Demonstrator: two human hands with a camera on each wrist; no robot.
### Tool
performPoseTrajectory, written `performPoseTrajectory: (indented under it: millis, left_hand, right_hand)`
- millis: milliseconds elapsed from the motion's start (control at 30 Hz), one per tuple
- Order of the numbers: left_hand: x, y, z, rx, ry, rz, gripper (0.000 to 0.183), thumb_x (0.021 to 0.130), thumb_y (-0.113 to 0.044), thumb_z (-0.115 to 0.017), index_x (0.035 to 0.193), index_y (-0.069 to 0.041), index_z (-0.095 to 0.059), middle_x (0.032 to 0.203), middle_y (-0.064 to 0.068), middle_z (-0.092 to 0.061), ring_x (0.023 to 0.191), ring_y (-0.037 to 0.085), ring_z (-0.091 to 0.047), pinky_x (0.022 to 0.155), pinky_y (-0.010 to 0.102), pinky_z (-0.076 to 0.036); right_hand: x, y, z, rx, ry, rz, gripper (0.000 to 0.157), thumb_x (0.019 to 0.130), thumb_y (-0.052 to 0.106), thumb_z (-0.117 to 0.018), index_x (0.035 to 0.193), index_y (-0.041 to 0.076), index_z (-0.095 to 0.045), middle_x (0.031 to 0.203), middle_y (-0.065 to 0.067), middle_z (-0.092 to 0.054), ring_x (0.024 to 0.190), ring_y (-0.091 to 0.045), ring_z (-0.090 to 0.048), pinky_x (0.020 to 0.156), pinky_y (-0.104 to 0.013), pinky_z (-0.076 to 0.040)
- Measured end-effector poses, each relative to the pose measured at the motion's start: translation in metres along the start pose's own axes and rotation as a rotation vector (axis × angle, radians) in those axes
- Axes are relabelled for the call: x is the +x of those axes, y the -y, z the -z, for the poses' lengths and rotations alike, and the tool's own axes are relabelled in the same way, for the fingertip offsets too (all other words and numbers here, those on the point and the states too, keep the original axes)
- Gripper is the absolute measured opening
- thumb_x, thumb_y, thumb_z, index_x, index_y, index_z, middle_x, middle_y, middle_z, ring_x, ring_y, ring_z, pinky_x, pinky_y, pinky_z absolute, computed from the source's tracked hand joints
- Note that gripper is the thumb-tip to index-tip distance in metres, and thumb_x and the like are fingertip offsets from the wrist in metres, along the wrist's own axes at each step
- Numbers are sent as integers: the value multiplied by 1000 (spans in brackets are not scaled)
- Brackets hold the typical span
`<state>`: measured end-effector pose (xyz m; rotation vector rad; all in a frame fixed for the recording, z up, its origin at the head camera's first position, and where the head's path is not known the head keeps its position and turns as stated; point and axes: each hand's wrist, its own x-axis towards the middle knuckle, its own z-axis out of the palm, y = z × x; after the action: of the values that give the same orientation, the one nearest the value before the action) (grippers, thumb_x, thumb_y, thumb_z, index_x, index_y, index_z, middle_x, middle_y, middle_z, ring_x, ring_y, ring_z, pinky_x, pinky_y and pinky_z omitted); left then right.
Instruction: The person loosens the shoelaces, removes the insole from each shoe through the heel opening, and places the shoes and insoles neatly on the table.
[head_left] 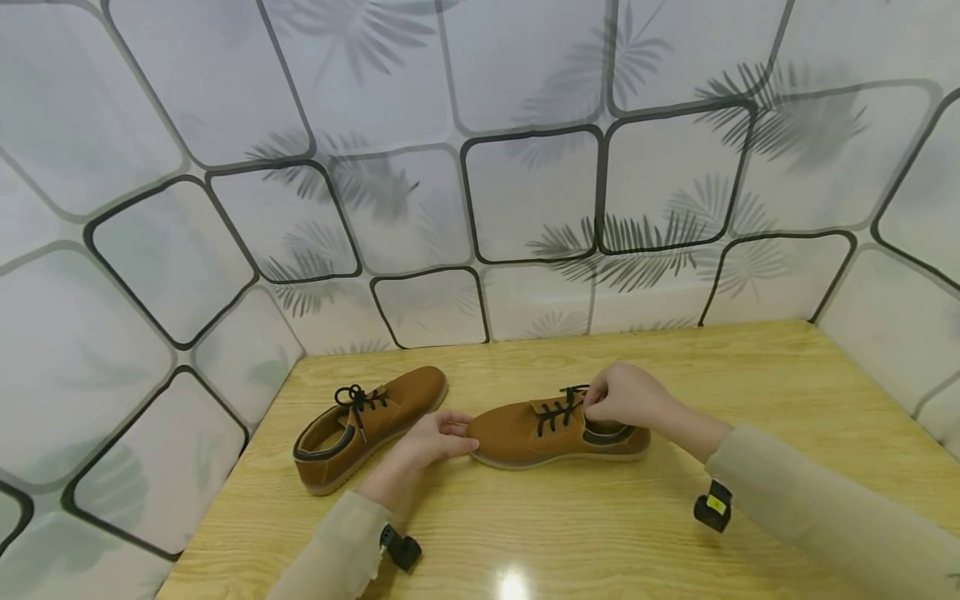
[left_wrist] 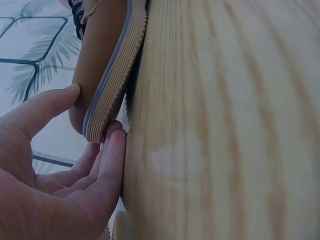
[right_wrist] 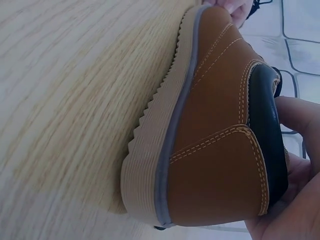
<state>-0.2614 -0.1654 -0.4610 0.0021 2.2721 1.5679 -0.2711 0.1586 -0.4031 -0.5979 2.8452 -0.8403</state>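
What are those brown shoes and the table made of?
The held shoe looks like matte tan suede or soft leather, with stitched seams, a ridged pale rubbery sole and dark cord laces. The other shoe matches. The table looks like light wood, or wood-look laminate: grain lines and a glossy reflection.

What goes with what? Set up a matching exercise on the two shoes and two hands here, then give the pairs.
Things:
1. left hand
2. right hand
3. near shoe
4. far shoe

States:
A. untouched, beside the wall
B. touches the toe
C. at the laces and collar
D. flat on the table, between both hands

Pairs: 1-B, 2-C, 3-D, 4-A
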Motion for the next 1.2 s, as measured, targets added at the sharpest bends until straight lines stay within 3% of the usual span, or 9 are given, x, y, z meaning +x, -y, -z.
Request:
performPoseTrajectory:
  millis: [167,333,533,1000,1200]
  left_hand:
    - [1,0,1,2,6,-5,47,79,-12,-76,122,-3,-57,111,14,-59,93,19,-57,75,28,-50]
    - [0,-1,1,-12,8,-7,47,80,-11,-75,122,-2,-56,109,13,-59,89,18,-57,74,28,-50]
    - [0,-1,1,-6,6,-3,46,80,-12,-75,121,-3,-57,108,13,-60,88,18,-57,74,27,-49]
    - [-1,0,0,-14,11,-11,47,79,-12,-76,121,-2,-57,109,13,-59,90,19,-56,73,27,-49]
    - [-1,-1,0,-9,1,-7,47,79,-13,-76,120,-3,-57,109,13,-59,91,19,-56,74,28,-49]
  right_hand:
    - [2,-1,1,45,9,-50,10,79,16,-64,75,20,-72,73,6,-67,60,-11,-51,61,-29,-44]
    - [5,-4,3,133,25,-75,7,81,21,-69,82,17,-75,92,0,-71,83,-17,-63,73,-37,-53]
    - [8,-7,4,200,43,-84,9,81,23,-72,83,15,-76,99,-5,-71,98,-25,-63,82,-41,-52]
    - [9,-11,6,363,95,-185,16,84,26,-71,89,12,-76,102,-3,-70,107,-25,-58,90,-44,-45]
    - [10,-11,6,383,86,-214,23,80,33,-75,89,12,-76,108,-5,-69,103,-23,-58,83,-38,-46]
